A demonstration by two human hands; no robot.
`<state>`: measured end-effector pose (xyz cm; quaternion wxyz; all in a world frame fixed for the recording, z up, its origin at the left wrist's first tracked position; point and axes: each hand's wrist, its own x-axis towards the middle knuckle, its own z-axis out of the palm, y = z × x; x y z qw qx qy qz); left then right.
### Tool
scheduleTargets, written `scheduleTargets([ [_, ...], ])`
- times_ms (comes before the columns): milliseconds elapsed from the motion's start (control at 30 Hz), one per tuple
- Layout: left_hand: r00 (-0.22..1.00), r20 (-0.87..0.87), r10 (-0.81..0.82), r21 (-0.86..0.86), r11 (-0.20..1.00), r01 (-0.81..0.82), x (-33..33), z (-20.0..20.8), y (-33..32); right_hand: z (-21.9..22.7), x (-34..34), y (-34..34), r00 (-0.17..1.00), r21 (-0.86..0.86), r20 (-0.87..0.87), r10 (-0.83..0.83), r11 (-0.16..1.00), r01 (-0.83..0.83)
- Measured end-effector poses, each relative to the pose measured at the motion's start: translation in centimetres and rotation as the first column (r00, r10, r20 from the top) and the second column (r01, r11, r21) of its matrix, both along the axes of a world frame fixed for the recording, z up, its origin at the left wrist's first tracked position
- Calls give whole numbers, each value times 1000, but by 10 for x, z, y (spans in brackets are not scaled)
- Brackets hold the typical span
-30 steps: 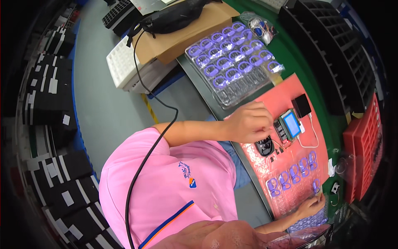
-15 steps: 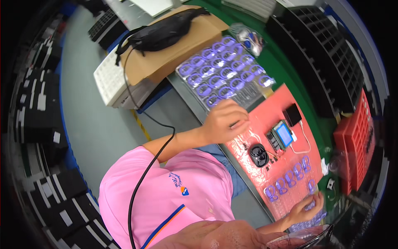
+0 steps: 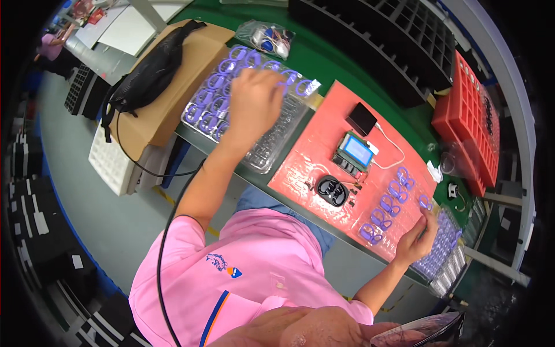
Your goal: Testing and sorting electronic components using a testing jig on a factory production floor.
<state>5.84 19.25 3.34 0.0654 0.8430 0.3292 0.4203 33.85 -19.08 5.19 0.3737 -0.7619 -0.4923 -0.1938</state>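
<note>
My left hand [image 3: 254,103] is over a clear plastic tray [image 3: 269,151] filled in part with purple loop-shaped bands [image 3: 217,81]. Its fingers are curled together beside a purple band at the tray's far side; what they hold, if anything, is hidden. On the right, my right hand [image 3: 417,238] is loosely curled, thumb apart from the fingers. Its fingertips are right by a single purple band [image 3: 425,202] on the pink mat [image 3: 300,159]. A slanting row of several purple bands [image 3: 385,206] lies on the mat, left of that hand.
A small circuit board with a lit blue screen [image 3: 358,151], a black box [image 3: 362,119] and a round black part [image 3: 332,191] occupy the mat. More purple pieces [image 3: 442,246] lie at the right end. Black racks [image 3: 376,43] and red trays [image 3: 468,121] stand behind.
My left hand has moved left and away from me, from the mat's edge to over the band-filled tray. My right hand remains near the single band. The whole view has shifted and turned.
</note>
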Motion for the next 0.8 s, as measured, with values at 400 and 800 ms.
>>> scheduleTargets([
  [400,898,-437,46,-88,992,-94,84,-34,17,-15,-13,14,988,173,-27,149,975,-142],
  [800,988,63,-141,22,990,140,61,-2,-24,-61,-60,47,881,215,-292,373,923,-319],
])
